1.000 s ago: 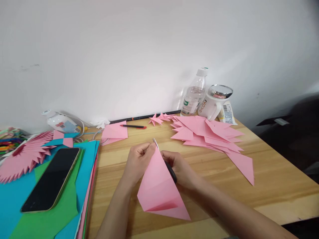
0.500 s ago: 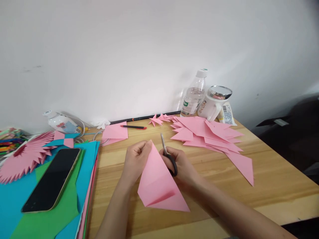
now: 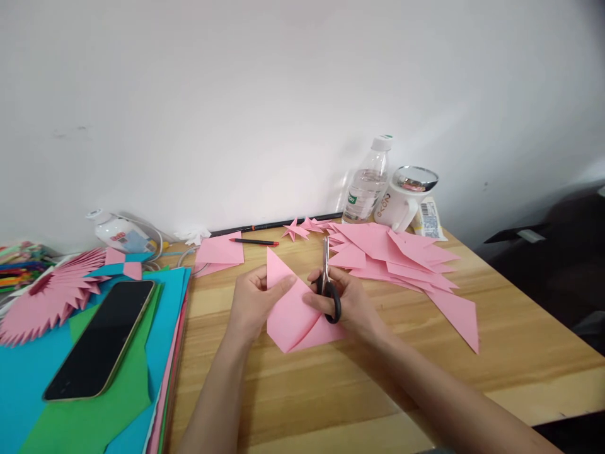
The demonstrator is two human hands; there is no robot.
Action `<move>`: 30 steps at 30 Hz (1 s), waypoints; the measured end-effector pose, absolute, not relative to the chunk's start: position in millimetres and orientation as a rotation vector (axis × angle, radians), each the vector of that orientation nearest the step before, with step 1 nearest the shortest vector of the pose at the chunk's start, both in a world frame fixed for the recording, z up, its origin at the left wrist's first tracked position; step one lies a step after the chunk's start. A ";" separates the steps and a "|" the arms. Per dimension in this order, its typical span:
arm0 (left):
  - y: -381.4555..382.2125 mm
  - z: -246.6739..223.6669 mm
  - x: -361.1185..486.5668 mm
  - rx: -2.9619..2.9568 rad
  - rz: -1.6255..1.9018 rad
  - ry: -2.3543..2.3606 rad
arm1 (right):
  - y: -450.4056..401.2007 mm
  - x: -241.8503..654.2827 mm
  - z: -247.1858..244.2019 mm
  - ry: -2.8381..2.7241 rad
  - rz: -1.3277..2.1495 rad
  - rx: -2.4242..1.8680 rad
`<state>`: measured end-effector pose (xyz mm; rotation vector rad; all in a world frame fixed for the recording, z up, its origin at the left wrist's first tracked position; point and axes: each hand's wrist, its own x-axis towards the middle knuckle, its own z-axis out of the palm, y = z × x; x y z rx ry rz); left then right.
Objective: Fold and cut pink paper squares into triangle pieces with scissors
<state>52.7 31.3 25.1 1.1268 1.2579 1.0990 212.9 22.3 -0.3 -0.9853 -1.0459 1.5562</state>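
Note:
My left hand (image 3: 253, 299) pinches the left edge of a folded pink paper (image 3: 288, 315), thumb on top and fingers behind. The paper tapers to a point at its top and has a raised fold low on its right side. In my right hand (image 3: 350, 299) is a pair of scissors (image 3: 333, 293) with black handles, blades pointing up and away from me. The blades look closed or nearly so and stand apart from the paper's point. My right thumb reaches over the paper's right edge; whether it presses on it I cannot tell.
Behind my right hand lies a pile of pink paper pieces (image 3: 392, 252). A water bottle (image 3: 366, 189) and a white mug (image 3: 399, 202) stand by the wall. Small pink stars (image 3: 296, 229) and a pencil (image 3: 254, 241) lie at the back. A phone (image 3: 101, 340) rests on coloured paper (image 3: 170, 315) at left.
The paper has moved up and left, and my left grip sits lower on its edge. My right hand has shifted with the scissors, whose blades now point more upright.

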 end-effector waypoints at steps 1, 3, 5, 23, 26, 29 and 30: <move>31.0 25.3 52.7 1.120 1.103 1.273 | 22.1 212.8 0.7 -1.050 1.552 -0.985; 30.8 25.7 52.8 1.103 1.121 1.277 | 21.6 212.6 2.7 -1.062 1.549 -0.981; 30.9 25.9 53.1 1.088 1.128 1.273 | 21.3 212.3 3.9 -1.073 1.545 -0.984; 46.3 9.1 45.3 0.814 1.446 1.309 | 35.0 218.9 -11.0 -1.180 1.296 -1.181; 52.5 11.9 38.1 0.682 1.670 1.271 | 36.6 223.3 -11.5 -1.464 1.010 -1.362; 55.4 19.9 30.3 0.547 1.766 1.169 | 33.0 225.1 -4.7 -1.956 0.665 -1.654; 55.6 22.3 28.3 0.513 1.768 1.132 | 30.8 224.7 -1.5 -2.069 0.591 -1.709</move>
